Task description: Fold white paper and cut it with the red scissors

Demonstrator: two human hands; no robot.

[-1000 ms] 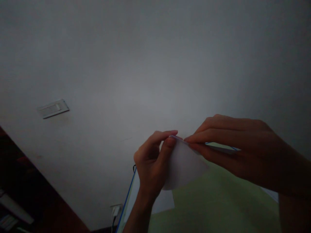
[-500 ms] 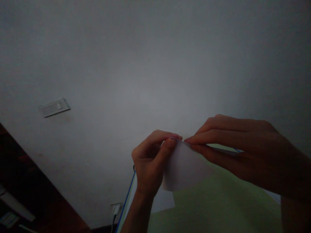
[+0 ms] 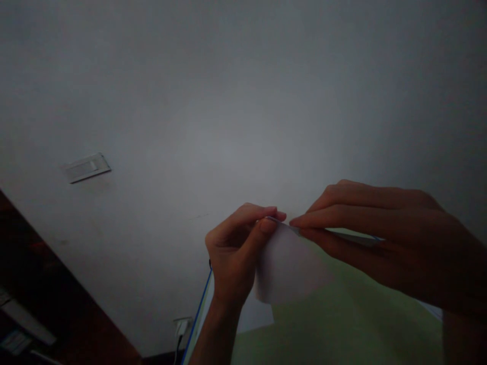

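A white sheet of paper (image 3: 291, 268) hangs bent between my hands, above a green tabletop (image 3: 327, 329). My left hand (image 3: 239, 248) pinches its upper edge between thumb and fingers. Just to the right, my right hand (image 3: 373, 228) has its thumb and fingertips closed on the same edge. Only a small gap separates the fingertips of the two hands. Part of the paper runs back behind the right fingers and is hidden there.
Another white sheet (image 3: 256, 317) lies on the tabletop by my left wrist. A pale wall (image 3: 228, 111) rises behind, with a switch plate (image 3: 89, 168) at left. A plug with a cable (image 3: 181, 328) sits in a low socket. Dark furniture fills the lower left.
Both hands keep their hold and have barely moved. The lower part of the paper hangs very slightly lower.
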